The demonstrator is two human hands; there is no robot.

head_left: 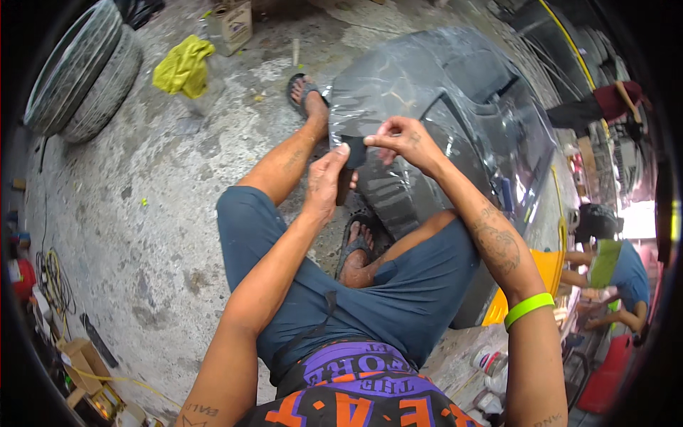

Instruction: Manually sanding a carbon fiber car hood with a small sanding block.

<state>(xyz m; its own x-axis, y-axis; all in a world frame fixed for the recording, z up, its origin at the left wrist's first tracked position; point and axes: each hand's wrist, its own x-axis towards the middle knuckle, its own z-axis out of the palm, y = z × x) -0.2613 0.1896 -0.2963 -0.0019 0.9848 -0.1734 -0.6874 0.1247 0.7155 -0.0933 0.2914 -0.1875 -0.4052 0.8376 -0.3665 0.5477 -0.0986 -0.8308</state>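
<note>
Between my two hands is a small black sheet (353,151) that looks like sandpaper. My left hand (324,179) grips it with the thumb on top, and a brown strip (344,186) shows below, under those fingers. The far right edge of the sheet is pinched between the thumb and fingers of my right hand (407,142). Just beyond and to the right lies a large dark car body panel (427,78), shaped like a hood with vent openings. Its surface looks wet and shiny, with streaks along the near left edge. Both hands are over this left edge.
Tires (99,82) stand at the far left. A yellow cloth (183,65) and a can (231,27) are at the back. Cables (55,285) and a cardboard box (82,363) lie left. At right are a yellow object (544,274) and two people, one in a blue shirt (632,274).
</note>
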